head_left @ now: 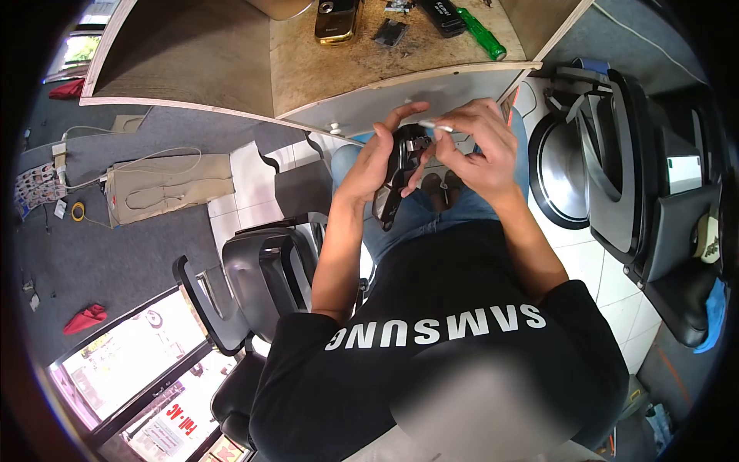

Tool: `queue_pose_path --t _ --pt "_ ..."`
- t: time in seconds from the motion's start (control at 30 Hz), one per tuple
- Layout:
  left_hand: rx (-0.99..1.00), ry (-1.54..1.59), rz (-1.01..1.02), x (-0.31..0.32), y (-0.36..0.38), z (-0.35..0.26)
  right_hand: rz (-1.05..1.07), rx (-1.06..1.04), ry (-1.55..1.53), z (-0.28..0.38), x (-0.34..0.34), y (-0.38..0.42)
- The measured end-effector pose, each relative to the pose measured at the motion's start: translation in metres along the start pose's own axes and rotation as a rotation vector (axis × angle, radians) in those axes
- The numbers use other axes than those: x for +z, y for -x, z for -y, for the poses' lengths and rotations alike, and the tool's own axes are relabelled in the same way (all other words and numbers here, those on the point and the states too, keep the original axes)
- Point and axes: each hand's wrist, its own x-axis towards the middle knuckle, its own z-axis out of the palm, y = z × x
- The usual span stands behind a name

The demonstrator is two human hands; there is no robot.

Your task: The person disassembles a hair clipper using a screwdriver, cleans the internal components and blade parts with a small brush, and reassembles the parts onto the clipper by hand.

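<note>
My left hand (368,168) is wrapped round a black hair clipper (393,173), holding it upright in front of my lap with its metallic head toward the top. Its thumb and a finger stand out beyond the clipper's body. Close by on the right, my right hand (483,146) pinches a slim whitish stick-like piece (436,127) between thumb and forefinger. The tip of that piece overlaps the clipper's head in this view. Both hands are just below the front edge of a wooden cabinet shelf (308,77).
On the shelf lie a gold trimmer (336,21), a small black part (390,32), a black device (441,17) and a green handle-like object (482,35). Black salon chairs (265,269) stand to the left, and a black chair-like unit (616,169) to the right. Flattened cardboard (165,185) lies on the left.
</note>
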Motion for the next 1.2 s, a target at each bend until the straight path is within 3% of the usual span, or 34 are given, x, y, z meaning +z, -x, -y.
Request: queue_pose_path --t 0.1,0.2,0.3,0.4,0.5,0.7,0.8,1.0,1.1,1.2 --pt "-0.004 -0.003 -0.031 0.001 0.001 -0.001 -0.098 0.001 0.019 0.001 -0.002 -0.002" --pt "0.022 -0.004 0.04 -0.006 0.002 0.002 0.058 -0.004 -0.135 0.007 -0.003 -0.009" --pt "0.057 -0.051 0.054 -0.006 0.002 0.002 0.043 0.0 0.047 0.002 0.0 -0.006" --pt "0.054 -0.044 0.026 -0.005 0.003 0.001 -0.082 0.122 -0.064 0.007 -0.001 -0.006" --pt "0.045 -0.042 0.065 -0.008 0.004 0.001 0.07 0.082 -0.181 0.008 -0.002 -0.008" --pt "0.051 -0.022 0.087 -0.009 0.003 0.002 -0.086 0.205 -0.19 0.01 -0.003 -0.005" --pt "0.038 -0.012 0.127 -0.014 0.004 0.003 0.145 0.095 -0.225 0.013 -0.006 -0.013" --pt "0.04 -0.051 0.146 -0.015 0.005 0.002 0.075 0.191 -0.236 0.01 -0.008 -0.012" --pt "0.042 -0.052 0.151 -0.014 0.005 0.001 0.186 0.092 -0.23 0.01 -0.007 -0.017" --pt "0.04 -0.049 0.146 -0.014 0.005 0.001 0.251 0.143 -0.266 0.011 -0.012 -0.022"
